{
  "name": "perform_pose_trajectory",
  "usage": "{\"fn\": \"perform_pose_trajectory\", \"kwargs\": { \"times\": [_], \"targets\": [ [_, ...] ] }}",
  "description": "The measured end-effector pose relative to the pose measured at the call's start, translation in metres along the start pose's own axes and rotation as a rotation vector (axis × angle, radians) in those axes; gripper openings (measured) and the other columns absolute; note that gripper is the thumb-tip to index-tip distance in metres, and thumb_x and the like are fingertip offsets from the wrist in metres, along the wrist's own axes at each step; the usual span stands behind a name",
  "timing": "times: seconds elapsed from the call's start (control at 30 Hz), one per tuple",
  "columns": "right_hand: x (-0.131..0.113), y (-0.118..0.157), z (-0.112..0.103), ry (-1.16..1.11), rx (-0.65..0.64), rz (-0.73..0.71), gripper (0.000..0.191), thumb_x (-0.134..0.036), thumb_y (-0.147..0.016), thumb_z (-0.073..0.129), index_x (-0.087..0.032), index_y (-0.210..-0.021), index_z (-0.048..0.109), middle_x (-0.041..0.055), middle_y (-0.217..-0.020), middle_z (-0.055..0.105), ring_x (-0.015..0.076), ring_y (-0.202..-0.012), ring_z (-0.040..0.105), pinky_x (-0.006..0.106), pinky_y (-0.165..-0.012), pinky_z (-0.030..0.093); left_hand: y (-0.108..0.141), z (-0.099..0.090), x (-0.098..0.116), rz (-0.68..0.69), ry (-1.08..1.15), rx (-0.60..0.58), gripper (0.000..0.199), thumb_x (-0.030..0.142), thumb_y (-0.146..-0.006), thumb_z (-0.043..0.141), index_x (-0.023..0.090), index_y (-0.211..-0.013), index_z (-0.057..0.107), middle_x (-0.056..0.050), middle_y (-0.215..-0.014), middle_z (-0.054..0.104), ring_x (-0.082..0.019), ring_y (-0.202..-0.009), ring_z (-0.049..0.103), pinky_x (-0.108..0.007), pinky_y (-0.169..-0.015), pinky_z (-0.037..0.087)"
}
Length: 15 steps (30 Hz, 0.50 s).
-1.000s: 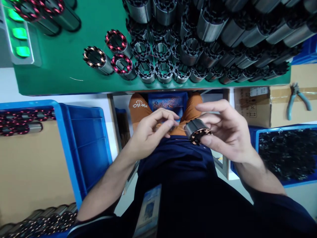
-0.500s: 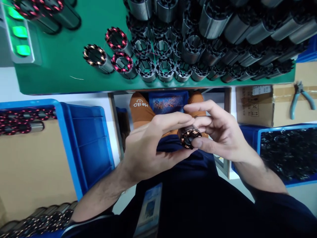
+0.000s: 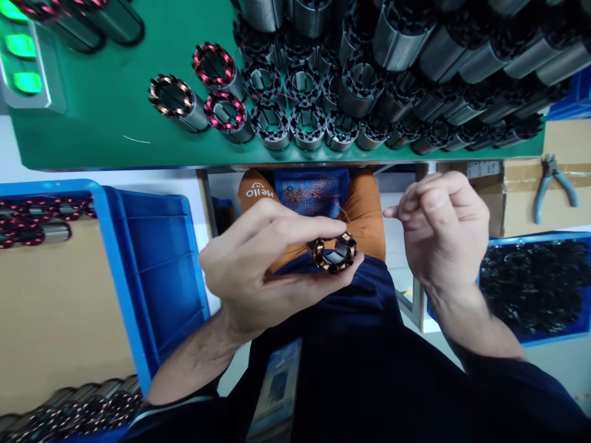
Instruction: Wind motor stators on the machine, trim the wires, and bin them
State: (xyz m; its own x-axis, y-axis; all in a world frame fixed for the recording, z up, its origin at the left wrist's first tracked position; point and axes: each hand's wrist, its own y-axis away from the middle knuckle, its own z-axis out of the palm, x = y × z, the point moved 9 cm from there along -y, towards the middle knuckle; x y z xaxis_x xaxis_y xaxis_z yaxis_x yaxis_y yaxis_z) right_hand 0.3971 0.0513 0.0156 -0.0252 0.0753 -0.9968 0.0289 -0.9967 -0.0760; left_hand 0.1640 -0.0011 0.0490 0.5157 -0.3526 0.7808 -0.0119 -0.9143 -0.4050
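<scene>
My left hand (image 3: 268,252) grips a motor stator (image 3: 335,253) between thumb and fingers, over my lap. The stator's open end, ringed with copper windings and black insulation, faces up toward me. A fine copper-coloured wire (image 3: 344,213) sticks out beside its upper rim. Apart from the stator, to its right, my right hand (image 3: 443,227) is raised with its fingers curled together. Whatever those fingers pinch, if anything, is too small or hidden to make out.
On the green bench (image 3: 106,138) stand a copper-wound stator (image 3: 178,101), two red-wound ones and many bare stators (image 3: 308,126). A blue crate (image 3: 161,258) is at left. Pliers (image 3: 549,184) lie on a carton (image 3: 521,209) above a bin of black parts (image 3: 530,286).
My right hand has let go of the stator and moved away to the right, its fingers curling in. The stator, still in my left hand, has shifted slightly left.
</scene>
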Motion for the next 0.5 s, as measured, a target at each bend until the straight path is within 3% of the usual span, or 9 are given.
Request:
{"fn": "perform_pose_trajectory", "kwargs": {
  "times": [0.03, 0.17, 0.3, 0.4, 0.5],
  "targets": [
    [0.001, 0.003, 0.003, -0.002, -0.004, 0.015, 0.004, -0.039, -0.108, 0.091, -0.035, -0.109, 0.091, 0.002, -0.096, 0.077, 0.0204, -0.089, 0.073, 0.038, -0.086, 0.066, -0.001, -0.001, -0.001, -0.011, -0.017, 0.012, 0.03, 0.051, -0.099, 0.098, 0.042, -0.126, 0.088, 0.005, -0.103, 0.087, -0.023, -0.089, 0.082, -0.044, -0.077, 0.07],
    [-0.012, 0.02, 0.03, 0.125, -0.211, -0.073, 0.038, -0.04, -0.092, 0.106, -0.036, -0.127, 0.091, 0.0068, -0.11, 0.08, 0.0264, -0.099, 0.076, 0.045, -0.091, 0.07, -0.003, -0.001, 0.001, -0.015, -0.037, 0.048, 0.027, 0.052, -0.1, 0.097, 0.04, -0.123, 0.088, 0.006, -0.103, 0.089, -0.022, -0.085, 0.081, -0.045, -0.074, 0.067],
    [-0.019, 0.025, 0.032, 0.196, -0.217, -0.11, 0.017, -0.043, -0.098, 0.1, -0.034, -0.11, 0.093, 0.0085, -0.103, 0.08, 0.0284, -0.096, 0.077, 0.049, -0.089, 0.071, -0.001, -0.002, 0.003, -0.005, -0.018, 0.05, 0.03, 0.047, -0.102, 0.098, 0.037, -0.127, 0.086, 0.008, -0.107, 0.089, -0.019, -0.087, 0.08, -0.041, -0.076, 0.07],
    [-0.018, 0.02, 0.027, 0.26, -0.247, -0.11, 0.016, -0.045, -0.099, 0.099, -0.034, -0.11, 0.094, 0.0087, -0.101, 0.079, 0.0301, -0.097, 0.075, 0.053, -0.096, 0.071, 0.002, 0.0, 0.0, -0.036, -0.04, 0.014, 0.033, 0.045, -0.105, 0.096, 0.039, -0.134, 0.083, 0.005, -0.116, 0.087, -0.021, -0.095, 0.081, -0.042, -0.082, 0.072],
    [-0.023, 0.014, 0.024, 0.257, -0.245, -0.156, 0.012, -0.04, -0.1, 0.099, -0.034, -0.109, 0.095, 0.0073, -0.099, 0.08, 0.0282, -0.096, 0.074, 0.05, -0.097, 0.07, 0.002, 0.005, -0.003, -0.042, -0.003, 0.011, 0.037, 0.049, -0.105, 0.095, 0.037, -0.134, 0.077, -0.001, -0.121, 0.082, -0.025, -0.107, 0.08, -0.046, -0.092, 0.072]
  ]
}}
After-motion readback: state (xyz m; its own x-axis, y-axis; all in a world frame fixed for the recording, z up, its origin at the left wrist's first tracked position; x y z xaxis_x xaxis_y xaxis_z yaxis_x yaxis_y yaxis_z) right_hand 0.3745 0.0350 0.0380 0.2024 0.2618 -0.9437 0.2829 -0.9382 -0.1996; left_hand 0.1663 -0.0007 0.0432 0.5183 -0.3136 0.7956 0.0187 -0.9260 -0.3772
